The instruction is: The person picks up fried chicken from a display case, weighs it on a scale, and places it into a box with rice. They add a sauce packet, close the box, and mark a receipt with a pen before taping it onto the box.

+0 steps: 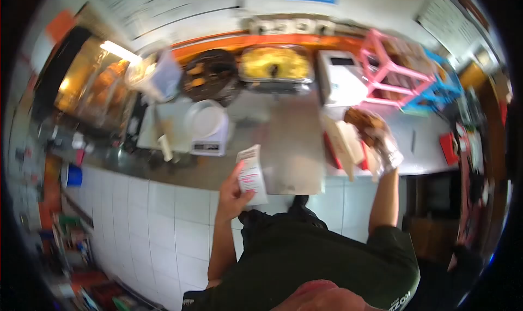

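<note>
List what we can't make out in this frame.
All in the head view:
- Paper slip in the left hand: print too small and blurred to read; thumb covers part.
- Right hand: fingertips lost in blur against the brown food.
- Scale: display digits too small.
- Wall sheet, upper left: writing blurred.

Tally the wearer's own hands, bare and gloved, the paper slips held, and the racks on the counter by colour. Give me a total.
Bare hands: 1 (left hand)
Gloved hands: 1 (right hand, holding brown food)
Held slips: 1 (paper slip, left hand)
Pink rack: 1
Blue rack: 1
Total: 5
</note>
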{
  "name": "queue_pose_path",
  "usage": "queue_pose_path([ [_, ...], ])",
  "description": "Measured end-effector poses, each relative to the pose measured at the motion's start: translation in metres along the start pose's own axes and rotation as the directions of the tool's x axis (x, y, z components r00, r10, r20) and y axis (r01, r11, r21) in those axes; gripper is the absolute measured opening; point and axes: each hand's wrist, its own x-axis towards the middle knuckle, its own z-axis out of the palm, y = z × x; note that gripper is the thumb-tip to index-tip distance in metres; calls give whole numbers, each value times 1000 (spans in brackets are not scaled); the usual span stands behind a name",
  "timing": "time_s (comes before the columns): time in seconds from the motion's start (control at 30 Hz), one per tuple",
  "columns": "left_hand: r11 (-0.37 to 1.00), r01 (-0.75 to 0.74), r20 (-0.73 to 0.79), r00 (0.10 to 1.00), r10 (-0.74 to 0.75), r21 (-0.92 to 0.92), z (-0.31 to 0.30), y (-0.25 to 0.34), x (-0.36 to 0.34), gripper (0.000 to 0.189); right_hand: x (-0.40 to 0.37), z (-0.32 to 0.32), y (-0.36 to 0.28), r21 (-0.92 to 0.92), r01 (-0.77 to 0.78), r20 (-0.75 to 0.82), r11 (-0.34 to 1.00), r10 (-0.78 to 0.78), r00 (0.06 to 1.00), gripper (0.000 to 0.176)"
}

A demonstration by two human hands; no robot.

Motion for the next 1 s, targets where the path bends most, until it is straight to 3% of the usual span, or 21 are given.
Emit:
queue_pose_path([
  [0.03, 1000, 14, -19, 1000, -14, -22, -13, -3, -10, 77, -7, 31, 4, 48, 52, 27, 997, -54, 998, 58],
  [0.1, 998, 48, -104, 993, -51, -36, -40, -1, -37, 76, -41, 105, 19, -165, 215, 138, 963, -193, 971, 59],
  [0.17, 995, 42, -149, 987, -56, -93, -75, 0, -74, 77, -12, 144, 82, 173, -115, 338, 978, 51, 940, 66],
  [0.23, 992, 1, -249, 968, -32, -124, -111, 16, -119, 76, -19, 239, 133, 228, -178, 415, 957, 70, 907, 64],
  [0.3, 995, -23, -381, 924, -17, -100, -153, 24, -172, 76, -23, 341, 161, 251, -369, 618, 895, 145, 773, 60],
  [0.37, 994, -42, -489, 872, -13, -100, -187, 33, -219, 76, -23, 431, 176, 89, -403, 721, 911, 220, 657, 55],
  [0.43, 997, -21, -650, 759, -29, -69, -221, 54, -259, 76, -22, 517, 192, 86, -466, 776, 881, 234, 585, 51],
  [0.57, 992, -124, -756, 650, 81, 0, -290, 83, -304, 76, -19, 659, 207, 92, -499, 844, 862, 198, 499, 51],
  [0.63, 988, -155, -758, 645, 98, -3, -329, 92, -315, 77, -9, 719, 225, 68, -318, 774, 946, 151, 615, 51],
  [0.7, 980, -197, -765, 628, 139, 16, -369, 103, -322, 77, 19, 783, 253, 6, -1, 713, 1000, -3, 701, 50],
  [0.77, 981, -191, -752, 641, 153, 37, -416, 106, -332, 77, 61, 843, 259, -205, 432, 765, 878, -131, 630, 49],
  [0.83, 986, -146, -759, 633, 153, 77, -474, 112, -347, 77, 101, 904, 276, -211, 607, 715, 766, -302, 630, 48],
  [0.87, 991, -88, -786, 602, 137, 106, -504, 113, -357, 75, 126, 937, 286, -199, 605, 701, 771, -320, 638, 48],
  [0.9, 988, -84, -777, 612, 151, 126, -532, 110, -370, 75, 155, 970, 295, -267, 703, 696, 659, -372, 614, 47],
  [0.93, 991, -21, -835, 537, 122, 132, -560, 108, -386, 74, 181, 1002, 297, -334, 778, 695, 532, -418, 584, 47],
  [0.97, 990, 37, -886, 453, 102, 133, -587, 105, -402, 74, 201, 1030, 288, -325, 781, 685, 533, -437, 583, 47],
  [1.0, 988, 112, -926, 373, 53, 102, -610, 99, -424, 74, 217, 1056, 282, -561, 727, 661, 397, -315, 681, 50],
])
